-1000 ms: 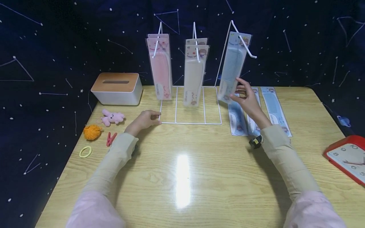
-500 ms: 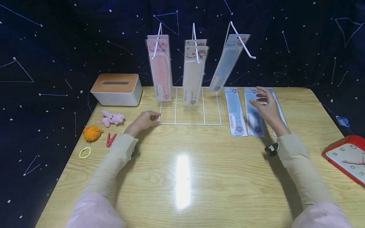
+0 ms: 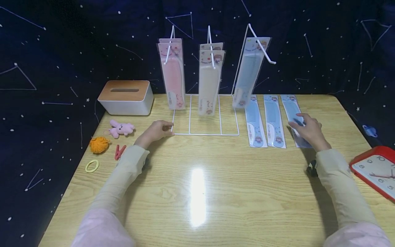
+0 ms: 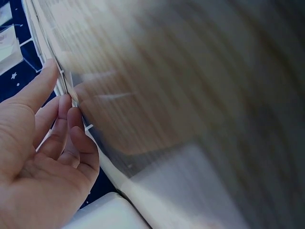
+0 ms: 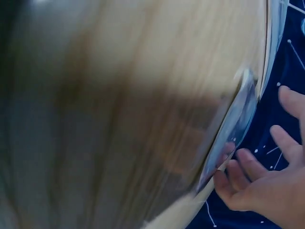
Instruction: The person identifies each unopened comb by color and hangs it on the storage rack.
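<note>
Packaged blue comb (image 3: 295, 118), the rightmost of three lying flat side by side on the wooden surface (image 3: 197, 192), is sitting just right of the white wire rack (image 3: 206, 133), and in the head view the right hand (image 3: 308, 129) is resting on its lower half with relaxed fingers laid over the sleeve, not closing round it. Beside it the middle blue comb (image 3: 274, 120) and the left blue comb (image 3: 254, 121) are lying untouched. The left hand (image 3: 155, 130) is touching the rack's front left corner with loosely bent fingers. On the rack's hooks pink combs (image 3: 172, 73), cream combs (image 3: 210, 77) and one hanging blue comb (image 3: 248, 73) are dangling. A tissue box (image 3: 126, 97), a pink plush toy (image 3: 121, 127), an orange pompom (image 3: 99, 144), a red clip (image 3: 120, 151) and a yellow ring (image 3: 92, 165) are sitting at the left, and a red clock (image 3: 376, 171) at the right edge. In the left wrist view, which is blurring heavily, the fingers (image 4: 64, 126) are pressing against a thin white wire, slightly curled. In the right wrist view, equally blurred, the fingers (image 5: 248, 162) are spreading open at the edge of a glossy package (image 5: 233, 129).
</note>
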Available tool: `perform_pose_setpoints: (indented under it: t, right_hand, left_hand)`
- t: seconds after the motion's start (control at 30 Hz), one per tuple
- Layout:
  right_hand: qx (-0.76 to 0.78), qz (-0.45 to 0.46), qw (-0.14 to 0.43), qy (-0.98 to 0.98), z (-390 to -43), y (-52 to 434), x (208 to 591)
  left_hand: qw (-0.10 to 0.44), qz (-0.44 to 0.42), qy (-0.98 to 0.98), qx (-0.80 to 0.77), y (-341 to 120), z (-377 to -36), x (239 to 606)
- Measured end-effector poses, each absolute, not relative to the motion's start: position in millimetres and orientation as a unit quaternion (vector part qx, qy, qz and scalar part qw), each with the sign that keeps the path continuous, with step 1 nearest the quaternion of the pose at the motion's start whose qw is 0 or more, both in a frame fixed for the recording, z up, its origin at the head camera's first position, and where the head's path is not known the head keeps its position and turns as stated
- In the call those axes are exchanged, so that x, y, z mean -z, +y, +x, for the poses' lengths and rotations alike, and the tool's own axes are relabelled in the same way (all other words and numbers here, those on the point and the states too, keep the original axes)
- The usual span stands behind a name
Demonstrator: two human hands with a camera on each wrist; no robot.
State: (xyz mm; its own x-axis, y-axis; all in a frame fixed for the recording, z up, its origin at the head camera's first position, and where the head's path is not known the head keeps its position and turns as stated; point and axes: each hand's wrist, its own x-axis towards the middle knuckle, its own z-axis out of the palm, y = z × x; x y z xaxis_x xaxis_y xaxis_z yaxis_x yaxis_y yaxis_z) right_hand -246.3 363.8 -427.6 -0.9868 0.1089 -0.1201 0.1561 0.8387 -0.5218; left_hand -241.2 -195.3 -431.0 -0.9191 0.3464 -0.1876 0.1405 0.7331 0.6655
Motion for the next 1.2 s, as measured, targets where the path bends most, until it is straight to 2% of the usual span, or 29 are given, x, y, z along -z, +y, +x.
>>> perform_pose_setpoints:
  t: [0.23,0.43,0.67,0.83,1.03,1.2]
  right_hand:
    - [0.252,0.119,0.081,0.957,-248.4,372.1,430.1]
    - [0.263,0.161,0.085,0.947,-250.9,370.3,427.8]
    - [0.285,0.155,0.103,0.940,-252.3,373.1,422.5]
    - [0.320,0.182,0.125,0.921,-251.4,374.8,420.3]
    - [0.330,0.194,0.111,0.917,-250.6,372.5,421.6]
    - [0.343,0.181,0.124,0.913,-246.6,372.6,420.8]
  left_hand:
    - [0.150,0.134,0.919,-0.339,-194.7,-240.8,430.5]
    - [0.151,0.132,0.918,-0.343,-194.2,-240.4,431.8]
    - [0.151,0.129,0.920,-0.339,-194.5,-240.7,431.0]
    - [0.152,0.130,0.920,-0.338,-193.7,-240.9,429.9]
    - [0.148,0.130,0.921,-0.336,-193.7,-240.8,429.9]
    - [0.149,0.130,0.920,-0.338,-193.7,-240.8,429.4]
